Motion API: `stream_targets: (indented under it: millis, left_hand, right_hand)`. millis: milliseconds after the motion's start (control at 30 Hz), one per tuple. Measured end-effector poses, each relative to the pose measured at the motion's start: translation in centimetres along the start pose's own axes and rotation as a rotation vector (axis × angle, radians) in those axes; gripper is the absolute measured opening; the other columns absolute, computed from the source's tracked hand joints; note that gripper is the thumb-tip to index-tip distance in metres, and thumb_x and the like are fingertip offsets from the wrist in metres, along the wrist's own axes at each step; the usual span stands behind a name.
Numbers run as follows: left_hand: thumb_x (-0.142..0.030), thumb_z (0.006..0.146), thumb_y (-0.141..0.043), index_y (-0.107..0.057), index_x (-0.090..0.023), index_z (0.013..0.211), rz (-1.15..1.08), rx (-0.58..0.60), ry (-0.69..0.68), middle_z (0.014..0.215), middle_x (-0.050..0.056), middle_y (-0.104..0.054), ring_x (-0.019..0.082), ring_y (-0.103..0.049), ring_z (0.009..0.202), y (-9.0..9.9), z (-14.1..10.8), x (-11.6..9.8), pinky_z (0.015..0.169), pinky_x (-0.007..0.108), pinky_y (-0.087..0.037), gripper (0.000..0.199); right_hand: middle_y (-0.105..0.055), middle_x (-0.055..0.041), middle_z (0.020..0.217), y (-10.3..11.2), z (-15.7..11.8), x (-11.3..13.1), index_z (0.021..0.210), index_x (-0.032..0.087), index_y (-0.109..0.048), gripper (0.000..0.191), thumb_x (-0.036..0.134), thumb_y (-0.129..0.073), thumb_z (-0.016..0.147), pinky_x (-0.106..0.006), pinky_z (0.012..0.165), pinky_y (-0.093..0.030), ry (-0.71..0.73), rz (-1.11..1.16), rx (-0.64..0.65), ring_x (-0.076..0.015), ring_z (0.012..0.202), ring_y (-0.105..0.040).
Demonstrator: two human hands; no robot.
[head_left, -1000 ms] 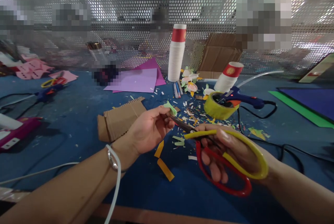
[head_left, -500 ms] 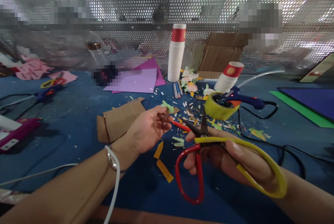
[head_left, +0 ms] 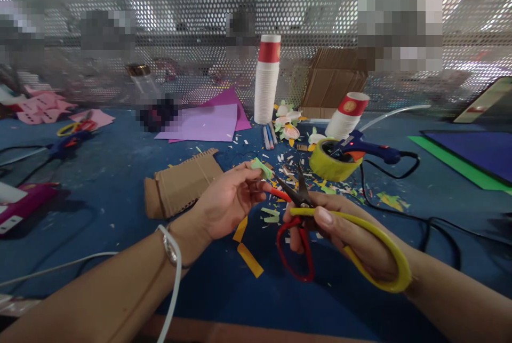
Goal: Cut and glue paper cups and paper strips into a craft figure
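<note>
Between the thumb and fingers of my left hand (head_left: 232, 201) is a small light green paper piece (head_left: 262, 167). My right hand (head_left: 352, 231) grips scissors (head_left: 304, 205) with one yellow and one red handle. The scissor blades are spread, and their tips point up and left, close to the green paper. A red-orange stick (head_left: 280, 193) lies between my two hands. Two orange paper strips (head_left: 250, 260) rest on the blue table below my left hand, and pale green strips (head_left: 271, 215) lie between the hands.
Brown cardboard (head_left: 186, 183) is left of my left hand. Behind stand stacked paper cups (head_left: 267, 84) and purple sheets (head_left: 204, 121). A glue gun (head_left: 372, 149) rests on a yellow tape roll (head_left: 332, 164) at right, its black cable (head_left: 400, 215) trailing beside my right arm. Paper scraps litter the middle.
My right hand and the scissors have moved left and slightly up, closer to my left hand. The green paper is turned and sits slightly further right.
</note>
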State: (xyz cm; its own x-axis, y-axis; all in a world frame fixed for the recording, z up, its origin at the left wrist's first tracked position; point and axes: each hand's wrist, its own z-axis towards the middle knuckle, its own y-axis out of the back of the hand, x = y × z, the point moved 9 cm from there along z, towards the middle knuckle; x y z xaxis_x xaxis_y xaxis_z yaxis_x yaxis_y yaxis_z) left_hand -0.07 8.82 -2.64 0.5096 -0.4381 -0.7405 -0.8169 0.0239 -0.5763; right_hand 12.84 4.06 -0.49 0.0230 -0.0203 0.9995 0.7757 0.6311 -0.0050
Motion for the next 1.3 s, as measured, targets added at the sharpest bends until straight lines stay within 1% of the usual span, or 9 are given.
stream_targets:
  millis: [133, 233, 333, 533, 700, 800, 967, 1100, 1300]
  left_hand:
    - [-0.007, 0.088, -0.054, -0.061, -0.012, 0.077, 0.03, 0.048, -0.01, 0.071, 0.002, -0.063, 0.011, -0.065, 0.063, -0.2, -0.1, 0.0, 0.06, 0.021, -0.051, 0.014]
    - [-0.008, 0.086, -0.058, -0.061, -0.013, 0.077, 0.082, 0.135, -0.049, 0.071, 0.001, -0.063, 0.011, -0.064, 0.064, -0.8, -0.1, 0.0, 0.061, 0.021, -0.05, 0.011]
    - [-0.01, 0.082, -0.064, -0.06, -0.013, 0.075, 0.184, 0.22, -0.107, 0.068, 0.001, -0.063, 0.01, -0.061, 0.063, -1.6, -0.4, 0.0, 0.064, 0.021, -0.048, 0.01]
    - [-0.014, 0.081, -0.073, -0.064, -0.014, 0.079, 0.308, 0.327, -0.199, 0.076, 0.001, -0.064, 0.01, -0.061, 0.068, -2.5, -1.1, -0.3, 0.068, 0.022, -0.046, 0.009]
    - [-0.016, 0.081, -0.075, -0.065, -0.014, 0.08, 0.338, 0.357, -0.23, 0.075, 0.0, -0.064, 0.011, -0.061, 0.07, -2.7, -1.4, -0.7, 0.07, 0.023, -0.046, 0.01]
    - [-0.017, 0.081, -0.076, -0.066, -0.015, 0.082, 0.34, 0.371, -0.246, 0.076, 0.0, -0.064, 0.011, -0.061, 0.072, -2.7, -1.5, -0.7, 0.072, 0.023, -0.046, 0.01]
    - [-0.017, 0.082, -0.077, -0.067, -0.014, 0.083, 0.343, 0.381, -0.278, 0.076, 0.0, -0.064, 0.011, -0.06, 0.072, -2.8, -1.7, -1.0, 0.072, 0.023, -0.047, 0.01]
    - [-0.018, 0.082, -0.076, -0.067, -0.015, 0.085, 0.352, 0.39, -0.279, 0.077, 0.0, -0.064, 0.011, -0.06, 0.073, -2.8, -1.8, -1.0, 0.072, 0.023, -0.048, 0.01]
    - [-0.02, 0.083, -0.075, -0.067, -0.015, 0.086, 0.414, 0.394, -0.288, 0.079, 0.002, -0.065, 0.012, -0.062, 0.074, -2.9, -2.0, -1.3, 0.073, 0.024, -0.049, 0.01]
  right_hand:
    - [-0.071, -0.0098, 0.076, 0.0, 0.0, 0.2, 0.087, 0.014, -0.064, 0.047, 0.058, -0.05, 0.096, -0.028, 0.064, -0.051, -0.015, -0.016, -0.036, -0.0176, 0.069, -0.066]
    - [-0.07, -0.0085, 0.074, -0.1, 0.1, 0.4, 0.088, 0.014, -0.063, 0.046, 0.059, -0.052, 0.095, -0.027, 0.06, -0.05, -0.03, -0.024, -0.039, -0.0165, 0.065, -0.064]
    - [-0.07, -0.0087, 0.074, 0.0, 0.2, 0.6, 0.086, 0.014, -0.063, 0.046, 0.058, -0.053, 0.095, -0.027, 0.061, -0.051, -0.009, -0.077, -0.052, -0.0155, 0.065, -0.062]
    - [-0.063, -0.0032, 0.069, 0.2, -0.3, -0.6, 0.089, 0.016, -0.062, 0.042, 0.058, -0.06, 0.09, -0.024, 0.054, -0.047, -0.05, -0.137, -0.083, -0.013, 0.059, -0.058]
    - [-0.057, 0.0022, 0.058, 0.5, -0.9, -1.3, 0.086, 0.018, -0.057, 0.043, 0.06, -0.064, 0.086, -0.02, 0.041, -0.036, -0.119, -0.192, -0.135, -0.0088, 0.045, -0.048]
    - [-0.053, 0.0046, 0.055, 0.6, -1.0, -1.6, 0.077, 0.02, -0.051, 0.044, 0.06, -0.067, 0.084, -0.018, 0.038, -0.031, -0.155, -0.185, -0.142, -0.0065, 0.041, -0.043]
    - [-0.045, 0.0077, 0.048, 0.7, -0.7, -1.3, 0.068, 0.021, -0.046, 0.046, 0.056, -0.073, 0.08, -0.018, 0.035, -0.025, -0.124, -0.199, -0.14, -0.0053, 0.036, -0.036]
    - [-0.044, 0.0083, 0.046, 0.6, -0.8, -1.3, 0.066, 0.021, -0.046, 0.047, 0.056, -0.073, 0.081, -0.018, 0.034, -0.024, -0.121, -0.196, -0.135, -0.0051, 0.036, -0.035]
    - [-0.047, 0.0074, 0.047, 0.3, -1.0, -1.2, 0.069, 0.021, -0.048, 0.046, 0.058, -0.072, 0.08, -0.018, 0.035, -0.027, -0.107, -0.171, -0.143, -0.0057, 0.036, -0.039]
